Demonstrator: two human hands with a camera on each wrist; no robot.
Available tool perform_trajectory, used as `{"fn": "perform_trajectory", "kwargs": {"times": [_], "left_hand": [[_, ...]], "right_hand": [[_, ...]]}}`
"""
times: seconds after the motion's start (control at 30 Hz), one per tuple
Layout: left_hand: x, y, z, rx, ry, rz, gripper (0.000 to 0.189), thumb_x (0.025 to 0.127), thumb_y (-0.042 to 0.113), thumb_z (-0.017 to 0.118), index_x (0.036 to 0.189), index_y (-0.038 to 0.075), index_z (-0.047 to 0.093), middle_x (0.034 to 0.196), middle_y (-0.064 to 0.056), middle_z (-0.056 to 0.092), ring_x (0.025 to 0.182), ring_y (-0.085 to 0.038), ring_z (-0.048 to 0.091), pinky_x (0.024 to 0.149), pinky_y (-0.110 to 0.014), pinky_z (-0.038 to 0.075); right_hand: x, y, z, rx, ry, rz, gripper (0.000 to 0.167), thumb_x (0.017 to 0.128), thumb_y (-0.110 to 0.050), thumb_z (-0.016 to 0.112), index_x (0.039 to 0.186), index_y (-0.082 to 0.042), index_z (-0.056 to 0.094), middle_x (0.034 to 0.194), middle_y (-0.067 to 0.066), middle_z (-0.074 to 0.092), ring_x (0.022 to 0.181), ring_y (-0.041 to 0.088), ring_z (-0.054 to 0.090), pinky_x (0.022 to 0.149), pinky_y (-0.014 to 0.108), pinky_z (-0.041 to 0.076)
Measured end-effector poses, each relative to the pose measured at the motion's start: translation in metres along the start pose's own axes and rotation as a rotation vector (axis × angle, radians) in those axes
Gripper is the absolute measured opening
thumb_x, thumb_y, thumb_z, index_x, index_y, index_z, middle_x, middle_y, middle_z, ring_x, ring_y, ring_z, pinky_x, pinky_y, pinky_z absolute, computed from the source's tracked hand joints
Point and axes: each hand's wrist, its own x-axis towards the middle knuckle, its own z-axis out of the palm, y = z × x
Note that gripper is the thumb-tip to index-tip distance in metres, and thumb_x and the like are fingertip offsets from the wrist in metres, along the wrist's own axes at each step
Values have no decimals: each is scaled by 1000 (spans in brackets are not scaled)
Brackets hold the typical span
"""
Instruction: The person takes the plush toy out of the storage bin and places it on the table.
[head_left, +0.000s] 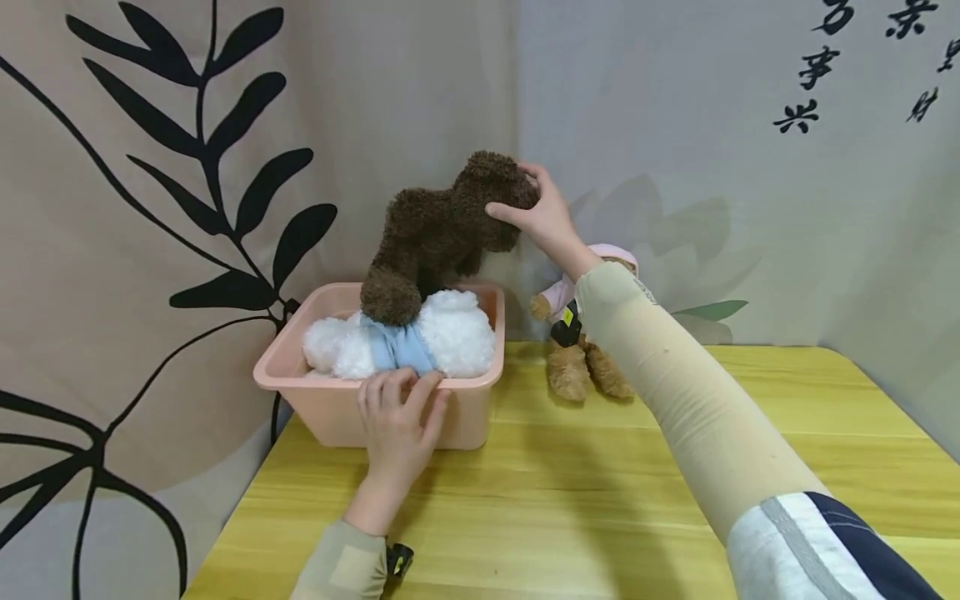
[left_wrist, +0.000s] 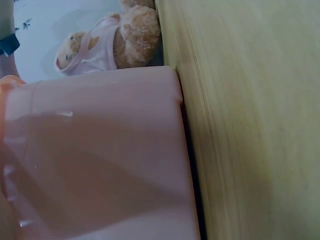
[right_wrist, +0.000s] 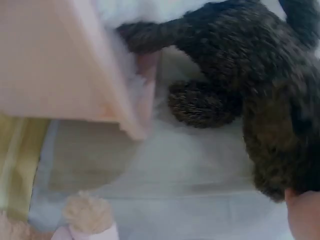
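Observation:
A dark brown plush toy (head_left: 438, 225) hangs tilted over a pink plastic bin (head_left: 330, 408), with its lower leg overlapping the toy beneath. My right hand (head_left: 543, 208) grips it by the head, thumb on the near side and fingers behind. In the right wrist view, the brown fur (right_wrist: 235, 55) spans the space beside the bin's rim. Inside the bin lies a white plush toy (head_left: 457, 333) in a light blue garment. My left hand (head_left: 401, 417) holds the bin's front rim, its fingers bent over the edge. The left wrist view shows the bin's wall (left_wrist: 100, 150) close up.
A light brown teddy bear (head_left: 568, 373) in a pink hooded top sits right of the bin, partly hidden behind my right forearm. The bin stands on a yellow wooden table (head_left: 525, 517), near its left edge. A printed curtain (head_left: 405, 100) hangs behind.

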Motion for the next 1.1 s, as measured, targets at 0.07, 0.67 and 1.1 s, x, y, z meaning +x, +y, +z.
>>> {"fn": "perform_trajectory", "kwargs": {"times": [0.07, 0.67, 1.1], "left_hand": [[1, 1, 1, -1, 2, 2, 26, 97, 39, 55, 101, 16, 66, 95, -10, 51, 89, -33, 44, 84, -51, 31], [0, 2, 6, 11, 18, 9, 26, 97, 39, 55, 101, 16, 67, 94, -10, 52, 87, -32, 45, 84, -51, 32], [2, 3, 3, -11, 51, 17, 26, 96, 37, 57, 98, 14, 67, 93, -11, 51, 86, -33, 44, 83, -51, 32]], "right_hand": [[-2, 5, 1, -21, -41, -29, 100, 74, -46, 81, 153, -34, 21, 158, -8, 19, 143, 14, 20, 111, 43, 27], [-3, 7, 39, -35, 116, -491, 110, 66, -22, 89, 153, -21, 21, 156, -7, 23, 140, 1, 20, 111, 29, 21], [-29, -77, -26, -29, 344, -850, 83, 69, -6, 81, 137, 12, 37, 141, 26, 42, 130, 9, 38, 109, 26, 24]]}}
